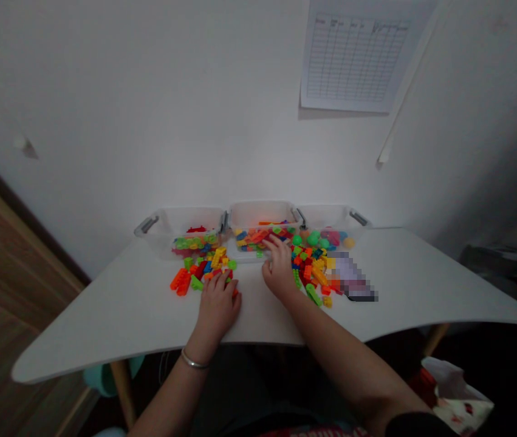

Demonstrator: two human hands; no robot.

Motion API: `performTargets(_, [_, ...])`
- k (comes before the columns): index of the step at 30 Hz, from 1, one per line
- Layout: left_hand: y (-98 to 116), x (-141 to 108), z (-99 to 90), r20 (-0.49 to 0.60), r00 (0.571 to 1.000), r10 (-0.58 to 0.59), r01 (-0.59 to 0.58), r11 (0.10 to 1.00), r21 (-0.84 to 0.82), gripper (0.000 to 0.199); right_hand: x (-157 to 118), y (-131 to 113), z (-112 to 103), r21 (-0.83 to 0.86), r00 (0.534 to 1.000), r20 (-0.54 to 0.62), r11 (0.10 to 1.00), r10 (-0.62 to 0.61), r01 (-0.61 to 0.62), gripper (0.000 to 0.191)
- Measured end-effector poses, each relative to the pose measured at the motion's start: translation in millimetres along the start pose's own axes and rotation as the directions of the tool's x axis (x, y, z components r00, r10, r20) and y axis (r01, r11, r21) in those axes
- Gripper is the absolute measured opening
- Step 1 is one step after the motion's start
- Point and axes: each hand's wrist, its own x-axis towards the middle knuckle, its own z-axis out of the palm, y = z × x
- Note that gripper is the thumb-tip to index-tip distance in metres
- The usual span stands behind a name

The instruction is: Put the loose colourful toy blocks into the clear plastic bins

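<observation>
Keep a light touch — the left hand (219, 303) rests on the left block pile (217, 258), the right hand (280, 273) at the front of the middle bin (262, 211) (whether either grips a block, I cannot tell) — and the right wrist (293, 300) clear of the right pile (318, 274).

Plastic bricks (318, 274) (orange, green, yellow, red) lie jumbled in two heaps.

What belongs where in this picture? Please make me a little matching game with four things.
1. Left hand
2. Right hand
3. Bracelet
4. Printed sheet

A. Silver-coloured
B. At the front of the middle bin
C. On the wall
D. At the left block pile

Pairs: 1-D, 2-B, 3-A, 4-C
</observation>
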Motion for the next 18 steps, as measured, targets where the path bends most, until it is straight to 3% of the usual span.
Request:
performTargets(4, [1,0,-0.7,0.007,1.0,0.002,-0.002,1.0,-0.002,0.03,-22,-12,18,0.055,0.974,0.221,0.998,-0.054,0.042,0.062])
performTargets(9, [0,0,0.0,0.013,1.0,0.007,-0.007,1.0,0.009,0.032,-21,-10,27,0.102,0.867,0.459,0.981,-0.193,0.164,0.066])
performTargets(13, [-1,0,1.1,0.007,1.0,0.009,-0.009,1.0,0.006,0.032,-13,-8,32,0.106,0.817,0.534,0.976,-0.218,0.191,0.068])
performTargets(18, [0,0,-0.3,0.006,1.0,0.017,-0.017,1.0,0.001,0.032,-6,-10,37,0.073,0.801,0.56,0.976,-0.21,0.205,0.062])
